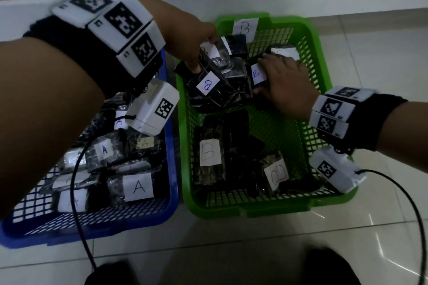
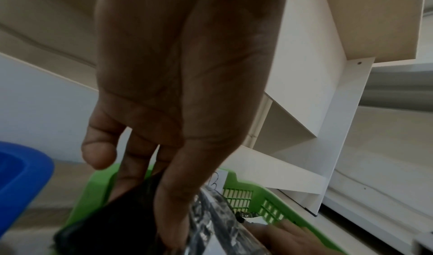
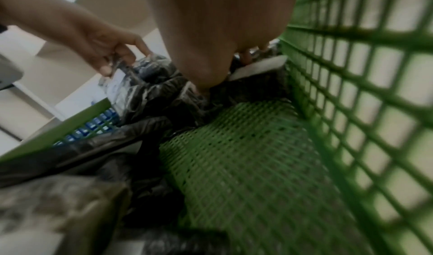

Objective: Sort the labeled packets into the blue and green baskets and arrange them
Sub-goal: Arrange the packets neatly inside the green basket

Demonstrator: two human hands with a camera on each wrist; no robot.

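Observation:
The green basket (image 1: 320, 69) holds dark plastic-wrapped packets with white B labels. The blue basket (image 1: 171, 169) to its left holds packets labelled A (image 1: 138, 186). My left hand (image 1: 203, 53) reaches across into the green basket's far left corner. Its fingers and thumb grip a wrapped B packet (image 1: 222, 62) from above, and the left wrist view shows the fingers (image 2: 173, 194) round dark wrapping. My right hand (image 1: 278, 76) lies spread on the packets at the far right, beside a B label (image 1: 256, 74). In the right wrist view its thumb (image 3: 206, 81) presses down on a packet.
A paper B tag (image 1: 245, 28) hangs on the green basket's far wall. Two more B packets (image 1: 209, 151) lie at its near end, with bare mesh floor (image 3: 246, 157) on the right side. White shelving (image 2: 328, 111) stands behind. Camera cables trail over the tiled floor.

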